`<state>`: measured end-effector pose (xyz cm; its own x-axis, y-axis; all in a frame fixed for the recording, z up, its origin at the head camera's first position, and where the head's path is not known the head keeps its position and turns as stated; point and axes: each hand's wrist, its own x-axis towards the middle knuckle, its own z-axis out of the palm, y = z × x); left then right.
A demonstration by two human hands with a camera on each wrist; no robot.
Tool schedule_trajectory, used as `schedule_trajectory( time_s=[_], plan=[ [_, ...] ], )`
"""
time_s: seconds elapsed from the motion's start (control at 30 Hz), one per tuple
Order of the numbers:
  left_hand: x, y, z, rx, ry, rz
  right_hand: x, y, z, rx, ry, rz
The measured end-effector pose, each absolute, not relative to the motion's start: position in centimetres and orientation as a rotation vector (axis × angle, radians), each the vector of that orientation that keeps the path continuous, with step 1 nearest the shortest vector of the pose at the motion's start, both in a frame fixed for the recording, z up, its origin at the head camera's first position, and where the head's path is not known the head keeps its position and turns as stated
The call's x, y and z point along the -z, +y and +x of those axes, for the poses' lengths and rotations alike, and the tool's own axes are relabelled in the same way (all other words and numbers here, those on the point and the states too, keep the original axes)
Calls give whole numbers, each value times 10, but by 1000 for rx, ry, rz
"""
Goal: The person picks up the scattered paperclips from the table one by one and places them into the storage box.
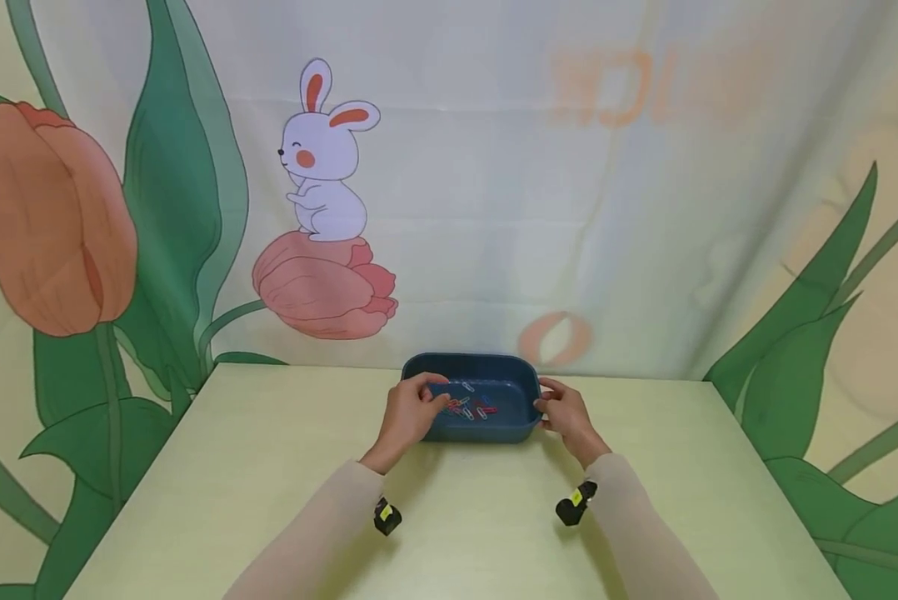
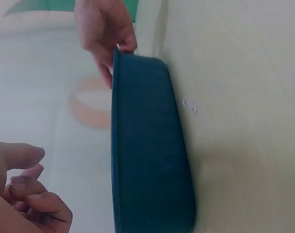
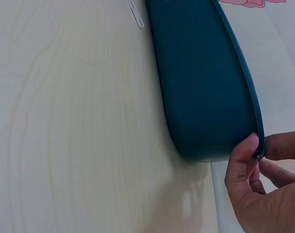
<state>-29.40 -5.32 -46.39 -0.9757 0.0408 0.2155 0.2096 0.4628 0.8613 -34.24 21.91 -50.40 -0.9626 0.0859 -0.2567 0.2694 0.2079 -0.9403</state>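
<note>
A dark blue-green plastic bin [image 1: 501,429] stands at the back of the table, with several coloured paper clips [image 1: 467,408] inside, mostly towards its left half. My right hand [image 1: 565,414] pinches the right end of its rim between thumb and fingers, which the right wrist view shows up close. Over the left end hovers my left hand [image 1: 411,408], thumb and forefinger apart, the other fingers loosely bent. In the left wrist view the left hand [image 2: 28,189] has nothing visible in its fingers. A white paper clip [image 3: 136,14] lies on the table beside the bin's long side.
The pale wooden table [image 1: 479,517] reaches back to a hanging cloth [image 1: 456,208] printed with tulips and a rabbit. Small black cameras [image 1: 386,517] are strapped at both wrists, below the beige sleeves.
</note>
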Motion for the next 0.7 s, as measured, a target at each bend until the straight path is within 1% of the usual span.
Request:
schedule_trajectory(
  time_s=[0.33, 0.7],
  plan=[
    [467, -52, -269, 1576, -2559, -231, 512, 219, -337, 1857, 2323, 357],
    [483, -50, -257, 1591, -2623, -309, 502, 217, -341, 1863, 2327, 349]
  ],
)
